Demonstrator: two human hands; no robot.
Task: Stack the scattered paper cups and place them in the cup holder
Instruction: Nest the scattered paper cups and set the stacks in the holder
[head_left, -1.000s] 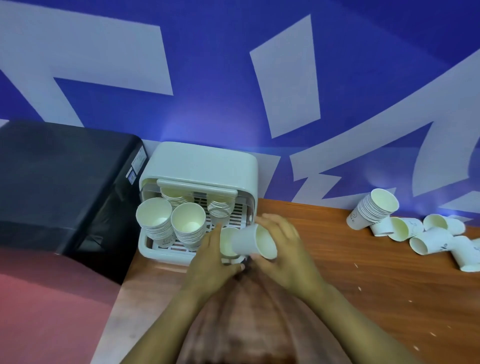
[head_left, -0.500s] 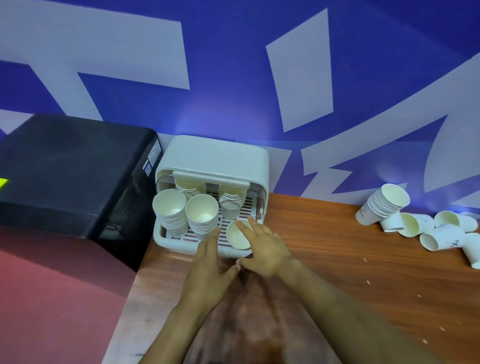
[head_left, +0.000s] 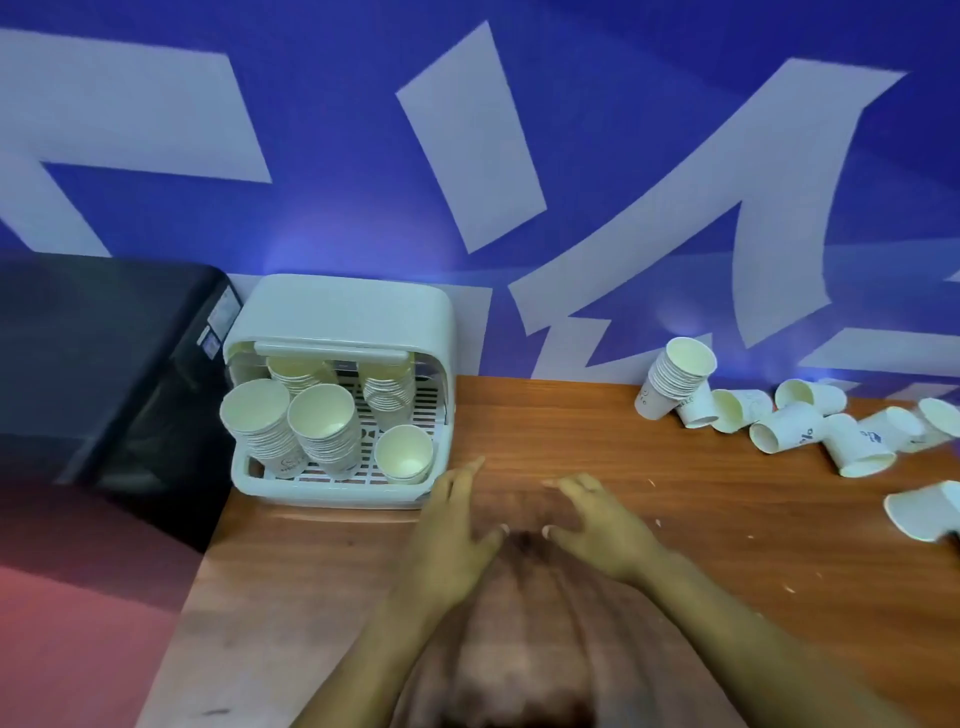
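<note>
Hands (head_left: 524, 530) withdrawn, cup (head_left: 404, 453) left in holder (head_left: 340, 322)

Two bare forearms enter near the wooden table (head_left: 675, 545) front edge, no sleeves, watch or rings visible. Left hand (head_left: 452, 540) and right hand (head_left: 602, 530): gloveless, short pale nails. Blurred brownish fabric between the forearms, detail unreadable.

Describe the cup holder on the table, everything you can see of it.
The cup holder is a white, plastic-looking box with a rounded hood and an open front, standing at the wooden table's back left corner against the wall. Its slotted tray holds four upright cup stacks and a single cup front right. Neither hand touches it.
</note>
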